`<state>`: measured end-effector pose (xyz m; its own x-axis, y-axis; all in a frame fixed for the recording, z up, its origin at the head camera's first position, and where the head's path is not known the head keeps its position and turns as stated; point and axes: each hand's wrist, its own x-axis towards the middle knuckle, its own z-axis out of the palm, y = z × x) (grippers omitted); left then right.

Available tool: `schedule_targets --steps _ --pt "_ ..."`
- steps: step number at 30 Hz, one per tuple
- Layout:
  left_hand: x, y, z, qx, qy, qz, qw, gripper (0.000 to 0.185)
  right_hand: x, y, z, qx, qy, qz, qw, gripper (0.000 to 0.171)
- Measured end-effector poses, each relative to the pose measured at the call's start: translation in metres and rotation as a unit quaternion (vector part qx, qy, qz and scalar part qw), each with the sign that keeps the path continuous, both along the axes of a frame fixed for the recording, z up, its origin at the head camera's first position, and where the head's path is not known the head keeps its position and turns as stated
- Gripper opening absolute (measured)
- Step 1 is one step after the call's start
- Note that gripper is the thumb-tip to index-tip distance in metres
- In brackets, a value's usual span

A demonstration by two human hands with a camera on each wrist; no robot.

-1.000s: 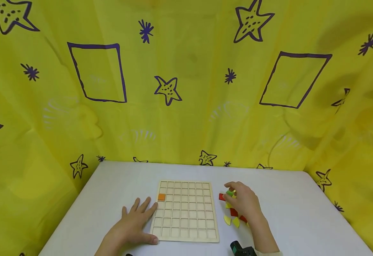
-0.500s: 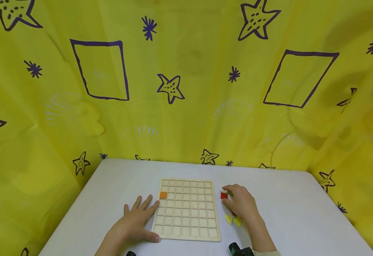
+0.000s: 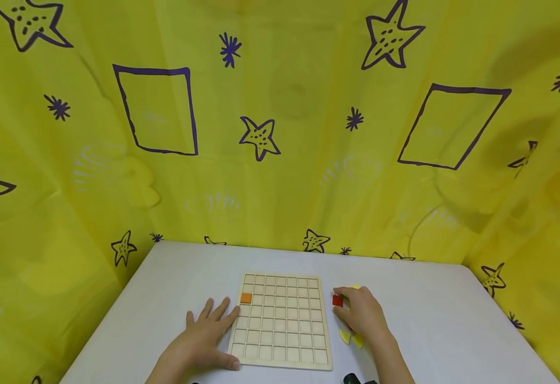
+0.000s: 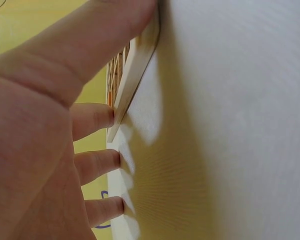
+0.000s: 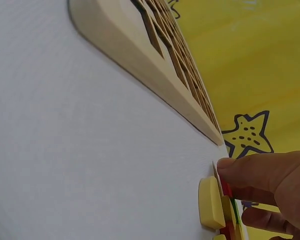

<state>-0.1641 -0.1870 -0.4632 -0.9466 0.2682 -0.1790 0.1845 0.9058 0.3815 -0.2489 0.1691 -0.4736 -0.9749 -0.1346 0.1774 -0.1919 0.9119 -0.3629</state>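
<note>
White table (image 3: 453, 320): left hand (image 3: 203, 341) flat; right hand (image 3: 364, 317) fingers apparently pinching pieces (image 5: 225, 207).

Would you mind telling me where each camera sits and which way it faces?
Head: above, looking forward and down at the table; both hands show, left hand, right hand.
Left wrist: low beside the palm, facing along the grid board edge; fingers show.
Right wrist: near the tabletop, facing the coloured pieces; fingertips show.
Shared: the board appears in all three.
</note>
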Motion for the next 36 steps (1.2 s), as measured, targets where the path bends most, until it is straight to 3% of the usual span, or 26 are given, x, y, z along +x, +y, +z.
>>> schedule_targets --steps 11,19,25,36 --pt "0.003 -0.003 0.0 -0.009 -0.007 0.006 0.9999 0.108 0.007 -0.005 -0.002 -0.009 -0.003 0.005 1.0 0.033" --pt "0.002 -0.002 -0.001 -0.001 0.012 -0.007 0.9999 0.108 0.006 -0.006 0.005 0.006 -0.003 0.008 1.0 0.03" --pt "-0.001 0.0 0.002 -0.005 0.015 -0.004 0.9999 0.12 0.005 -0.005 0.009 0.03 0.005 0.014 0.999 0.031" --pt "0.0 -0.002 -0.001 -0.019 0.036 -0.005 0.9992 0.113 0.005 -0.005 0.004 0.008 -0.027 0.038 0.999 0.013"
